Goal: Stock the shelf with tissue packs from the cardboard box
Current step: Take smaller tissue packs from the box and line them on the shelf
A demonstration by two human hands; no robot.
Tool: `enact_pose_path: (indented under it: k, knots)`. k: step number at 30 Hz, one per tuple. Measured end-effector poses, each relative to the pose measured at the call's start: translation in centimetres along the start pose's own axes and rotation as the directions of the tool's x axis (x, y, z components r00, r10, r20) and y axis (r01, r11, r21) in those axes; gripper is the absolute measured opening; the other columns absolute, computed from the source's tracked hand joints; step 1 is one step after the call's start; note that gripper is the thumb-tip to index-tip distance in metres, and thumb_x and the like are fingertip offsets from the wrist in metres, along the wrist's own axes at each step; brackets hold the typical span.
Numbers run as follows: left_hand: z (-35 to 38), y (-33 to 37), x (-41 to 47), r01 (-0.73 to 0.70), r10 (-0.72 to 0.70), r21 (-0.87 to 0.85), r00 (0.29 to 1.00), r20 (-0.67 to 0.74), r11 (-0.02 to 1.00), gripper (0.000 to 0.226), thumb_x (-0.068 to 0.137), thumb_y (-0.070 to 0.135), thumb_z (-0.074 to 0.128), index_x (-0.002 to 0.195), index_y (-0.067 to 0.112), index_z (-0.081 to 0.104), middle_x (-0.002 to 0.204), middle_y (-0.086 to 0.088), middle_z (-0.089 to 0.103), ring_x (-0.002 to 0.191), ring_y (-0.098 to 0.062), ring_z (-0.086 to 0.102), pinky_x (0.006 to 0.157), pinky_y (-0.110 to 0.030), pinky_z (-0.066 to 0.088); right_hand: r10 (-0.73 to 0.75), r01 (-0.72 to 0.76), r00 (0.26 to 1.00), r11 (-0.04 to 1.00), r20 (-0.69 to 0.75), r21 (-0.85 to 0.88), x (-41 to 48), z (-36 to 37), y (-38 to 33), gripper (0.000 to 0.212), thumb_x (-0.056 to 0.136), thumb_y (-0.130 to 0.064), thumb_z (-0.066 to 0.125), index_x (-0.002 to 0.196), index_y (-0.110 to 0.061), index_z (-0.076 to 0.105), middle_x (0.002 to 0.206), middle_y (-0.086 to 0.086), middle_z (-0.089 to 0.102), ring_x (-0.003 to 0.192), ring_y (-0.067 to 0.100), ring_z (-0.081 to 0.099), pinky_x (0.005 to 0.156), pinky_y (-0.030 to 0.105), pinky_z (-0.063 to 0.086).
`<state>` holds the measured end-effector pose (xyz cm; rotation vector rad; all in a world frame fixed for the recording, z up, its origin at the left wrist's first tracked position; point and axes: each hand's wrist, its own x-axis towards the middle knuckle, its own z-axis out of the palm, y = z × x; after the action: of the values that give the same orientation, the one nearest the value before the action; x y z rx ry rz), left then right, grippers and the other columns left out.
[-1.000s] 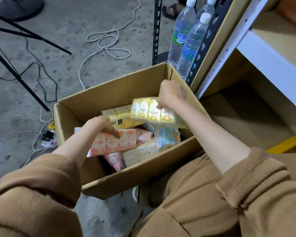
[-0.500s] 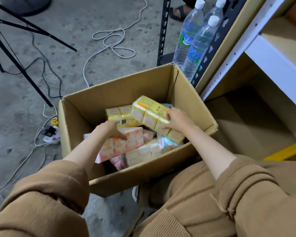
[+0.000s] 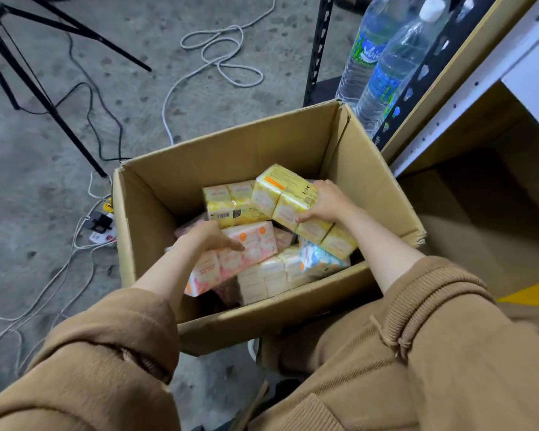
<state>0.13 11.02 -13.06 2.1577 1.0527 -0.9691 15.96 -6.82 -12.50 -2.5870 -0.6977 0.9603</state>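
Observation:
An open cardboard box (image 3: 246, 150) stands on the floor in front of me, holding several tissue packs. My right hand (image 3: 324, 202) grips a long yellow tissue pack (image 3: 288, 202), tilted above the others at the box's right side. My left hand (image 3: 210, 239) grips a pink tissue pack (image 3: 249, 253) in the middle of the box. Another yellow pack (image 3: 227, 202), cream packs (image 3: 268, 276) and a blue pack (image 3: 319, 261) lie below. The shelf (image 3: 467, 194) opens to the right of the box, its lower bay dark.
Two water bottles (image 3: 389, 66) stand behind the box beside a black perforated upright (image 3: 318, 48). White and black cables (image 3: 218, 54), a power strip (image 3: 101, 227) and tripod legs (image 3: 44, 98) lie on the concrete floor to the left. A yellow bar (image 3: 529, 292) runs at the shelf's base.
My right hand turned the yellow pack from lying level to tilted and shifted its grip along it. The left hand stayed on the pink pack. The camera moved closer.

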Motion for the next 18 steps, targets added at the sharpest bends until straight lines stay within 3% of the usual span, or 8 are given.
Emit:
enact_pose_path:
  k: [4, 8, 13, 18]
  knots:
    - [0.0, -0.2, 0.3, -0.037, 0.037, -0.031, 0.999, -0.019, 0.999, 0.075, 0.059, 0.05, 0.08, 0.122, 0.02, 0.054, 0.12, -0.004, 0.063, 0.108, -0.025, 0.06, 0.097, -0.043, 0.05, -0.018, 0.018, 1.0, 1.0, -0.026, -0.013, -0.3, -0.2, -0.1, 0.087, 0.062, -0.035, 0.082, 0.133, -0.006, 0.042, 0.129, 0.013, 0.049, 0.121, 0.027, 0.046, 0.101, 0.038, 0.043]
    - [-0.1, 0.5, -1.1, -0.066, 0.069, 0.042, 0.995, -0.078, 0.997, 0.07, 0.06, 0.051, 0.079, 0.115, 0.015, 0.056, 0.114, -0.004, 0.064, 0.103, -0.024, 0.062, 0.093, -0.039, 0.053, -0.024, 0.023, 0.999, 0.999, -0.028, -0.036, -1.3, -1.1, -0.6, 0.079, 0.06, -0.033, 0.084, 0.124, -0.004, 0.049, 0.125, 0.014, 0.052, 0.116, 0.029, 0.051, 0.097, 0.039, 0.046]
    - [-0.9, 2.0, -4.6, -0.141, 0.198, 0.246, 0.954, -0.225, 0.959, 0.047, 0.066, 0.051, 0.075, 0.088, 0.017, 0.05, 0.094, -0.002, 0.059, 0.084, -0.02, 0.052, 0.071, -0.03, 0.04, -0.049, 0.045, 0.996, 0.997, -0.068, -0.066, -3.3, -3.6, -2.2, 0.074, 0.06, -0.034, 0.084, 0.118, -0.001, 0.052, 0.119, 0.015, 0.056, 0.11, 0.03, 0.054, 0.093, 0.042, 0.048]
    - [-3.2, 2.7, -8.5, -0.187, 0.344, 0.402, 0.866, -0.362, 0.896, 0.06, 0.067, 0.054, 0.072, 0.111, 0.015, 0.059, 0.114, -0.003, 0.064, 0.107, -0.025, 0.059, 0.08, -0.035, 0.047, -0.086, 0.072, 0.986, 0.993, -0.145, -0.099, -6.2, -6.4, -4.1, 0.078, 0.058, -0.034, 0.085, 0.119, 0.001, 0.051, 0.119, 0.015, 0.055, 0.11, 0.031, 0.054, 0.093, 0.042, 0.048]
